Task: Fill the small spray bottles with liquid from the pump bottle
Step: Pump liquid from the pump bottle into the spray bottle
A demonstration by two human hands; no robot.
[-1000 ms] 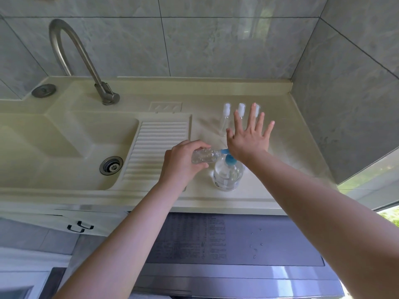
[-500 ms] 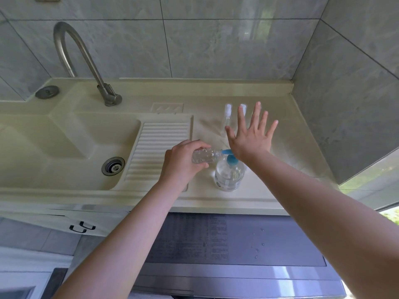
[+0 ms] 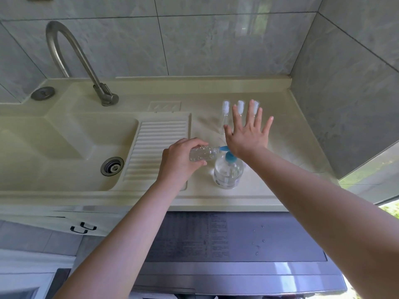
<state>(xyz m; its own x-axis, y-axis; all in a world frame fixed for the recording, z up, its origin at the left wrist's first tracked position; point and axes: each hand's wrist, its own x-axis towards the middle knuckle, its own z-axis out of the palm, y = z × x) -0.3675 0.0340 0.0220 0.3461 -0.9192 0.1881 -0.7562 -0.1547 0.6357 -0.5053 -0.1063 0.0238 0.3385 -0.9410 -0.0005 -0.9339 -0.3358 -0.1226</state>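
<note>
Head view, looking down on a cream-coloured moulded countertop (image 3: 291, 147) with an integral sink basin (image 3: 54, 147) at the left of the frame. Centre frame: the left hand (image 3: 180, 161) has its fingers and thumb curled round a small clear plastic spray bottle (image 3: 200, 153), held on its side with its open neck pointing right and meeting the blue spout of the pump. Just right of centre: a squat clear plastic pump bottle with a blue pump head (image 3: 227, 172) stands upright on the countertop, holding clear liquid. The right hand (image 3: 248, 134) lies above the pump head, palm down, with all five fingers straight and spread; the heel of the hand covers the top of the pump, and whether it touches cannot be told. Beyond the right hand, towards the upper centre-right, three further small clear spray bottles with white caps (image 3: 225, 113) stand upright in a row near the rear of the countertop, partly hidden by the fingers. Between basin and bottles lies a ribbed draining board (image 3: 159, 143). Upper left: a curved grey metal tap (image 3: 71, 59) rises before grey marbled wall tiles (image 3: 216, 44). Lower frame: a dark grey appliance top (image 3: 280, 238) bearing a few water droplets.
</note>
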